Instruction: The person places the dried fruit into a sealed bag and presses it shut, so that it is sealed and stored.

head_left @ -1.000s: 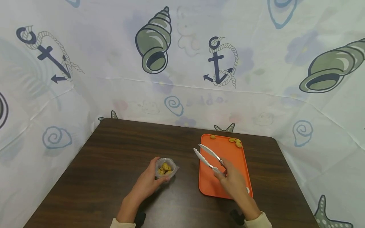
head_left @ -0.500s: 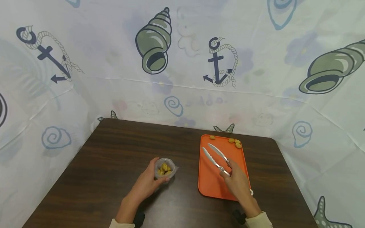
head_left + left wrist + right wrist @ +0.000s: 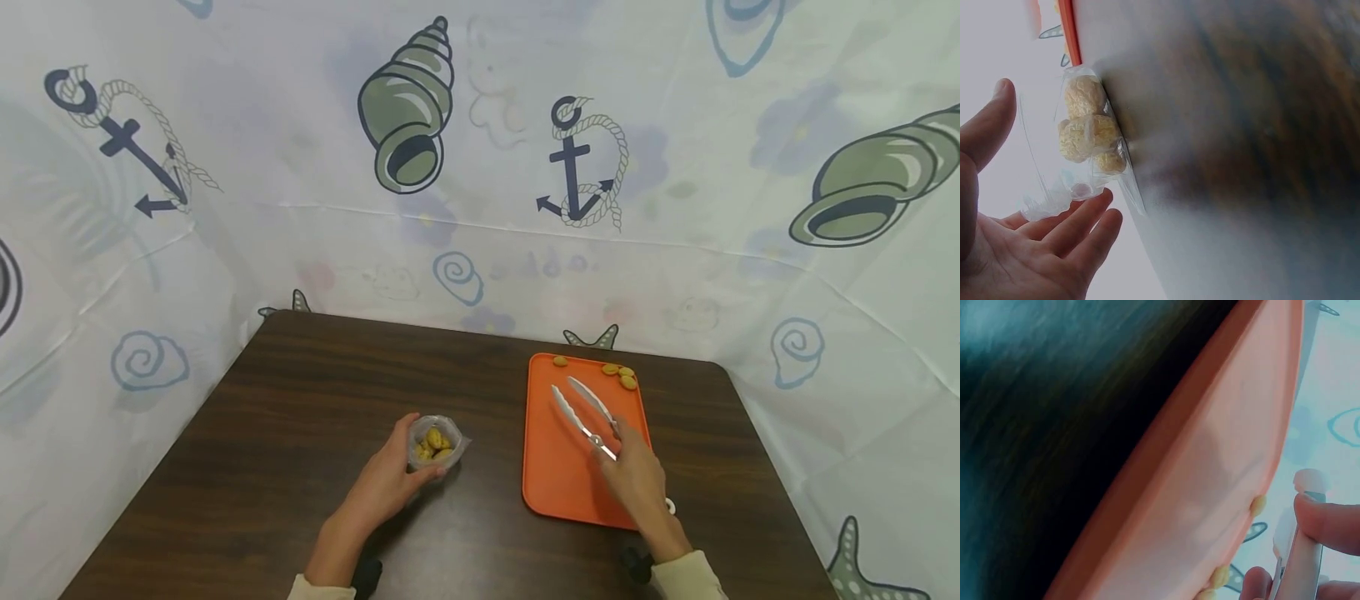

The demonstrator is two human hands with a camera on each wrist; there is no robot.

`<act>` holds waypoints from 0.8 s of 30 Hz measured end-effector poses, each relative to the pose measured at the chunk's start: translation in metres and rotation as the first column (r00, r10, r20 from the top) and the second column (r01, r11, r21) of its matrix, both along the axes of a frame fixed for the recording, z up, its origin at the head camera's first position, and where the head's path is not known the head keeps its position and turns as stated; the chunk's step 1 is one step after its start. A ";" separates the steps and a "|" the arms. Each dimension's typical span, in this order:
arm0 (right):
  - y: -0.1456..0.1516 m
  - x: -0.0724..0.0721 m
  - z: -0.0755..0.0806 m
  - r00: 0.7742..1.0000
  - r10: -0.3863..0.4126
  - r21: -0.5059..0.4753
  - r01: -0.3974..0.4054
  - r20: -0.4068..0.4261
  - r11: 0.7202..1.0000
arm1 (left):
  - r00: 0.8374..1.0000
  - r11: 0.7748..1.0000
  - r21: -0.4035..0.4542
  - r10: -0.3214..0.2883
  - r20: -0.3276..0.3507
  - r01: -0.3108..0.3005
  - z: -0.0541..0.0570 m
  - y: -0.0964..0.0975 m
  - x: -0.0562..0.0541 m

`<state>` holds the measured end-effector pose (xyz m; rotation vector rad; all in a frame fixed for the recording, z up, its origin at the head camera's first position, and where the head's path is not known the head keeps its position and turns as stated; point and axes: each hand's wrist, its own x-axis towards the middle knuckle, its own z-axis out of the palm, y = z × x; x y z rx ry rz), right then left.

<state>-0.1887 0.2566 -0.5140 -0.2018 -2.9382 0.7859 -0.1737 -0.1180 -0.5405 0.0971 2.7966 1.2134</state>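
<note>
My left hand [image 3: 386,479] holds a small clear plastic bag [image 3: 458,447] between thumb and fingers, its mouth facing up. Inside lie several wrinkled yellow-brown lumps [image 3: 435,438], which show through the plastic in the left wrist view as roundish lumps [image 3: 1085,94]. Metal tongs with white tips [image 3: 572,414] are gripped by my right hand [image 3: 636,479]; their arms stand apart with nothing between them, above the orange tray [image 3: 551,487]. In the right wrist view the thumb [image 3: 1329,526] presses along one arm of the tongs [image 3: 1300,569].
Several similar lumps [image 3: 627,382] sit in the tray's far right corner, and a single lump [image 3: 560,361] at its far left. A small white ring [image 3: 671,506] shows beside my right wrist. The dark wooden table [image 3: 315,383] meets a patterned cloth [image 3: 510,275] behind.
My right hand has moved rightward with the tongs, from reaching past the tray's left edge to over the tray. The left hand and the bag have stayed put.
</note>
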 end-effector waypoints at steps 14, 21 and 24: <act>0.005 -0.007 -0.001 1.000 -0.017 0.022 0.018 -0.003 1.000 | 1.000 1.000 -0.002 0.002 0.007 -0.002 0.003 0.000 0.000; 0.005 -0.018 -0.002 1.000 -0.014 0.060 0.013 0.010 0.998 | 1.000 1.000 -0.006 0.001 0.001 -0.001 0.003 0.000 0.000; 0.004 -0.023 -0.003 1.000 -0.013 0.073 0.012 0.013 0.997 | 1.000 1.000 -0.005 0.001 0.007 -0.001 0.003 0.000 0.000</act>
